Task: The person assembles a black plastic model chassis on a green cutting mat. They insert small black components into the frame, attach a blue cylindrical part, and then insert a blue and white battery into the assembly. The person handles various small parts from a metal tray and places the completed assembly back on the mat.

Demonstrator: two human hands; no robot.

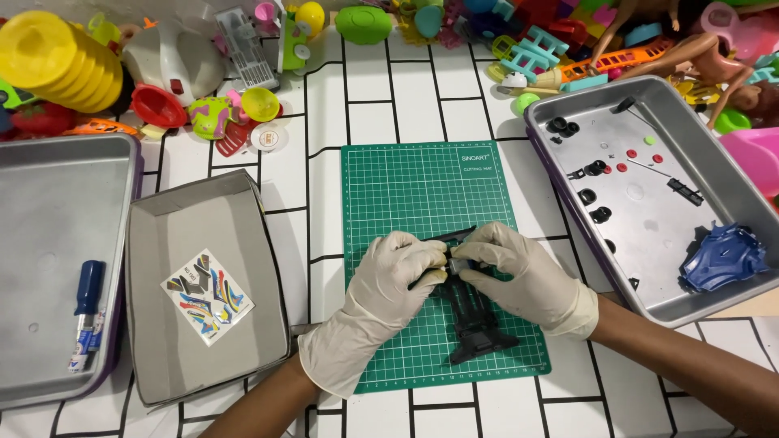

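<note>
Both my hands wear pale latex gloves and meet over a green cutting mat point(406, 186). A black plastic toy car chassis point(477, 320) lies on the mat, its far end under my fingers. My left hand point(381, 296) pinches that far end from the left. My right hand point(527, 276) grips it from the right, fingertips touching the left hand's. A thin black part point(458, 235) sticks out above my fingers.
A metal tray point(706, 280) at right holds small black wheels, red bits and a blue car body point(722, 259). A grey box point(203, 357) at left holds a sticker sheet point(207, 296). A far-left tray point(32, 243) holds a blue-handled screwdriver point(85, 312). Toys crowd the back edge.
</note>
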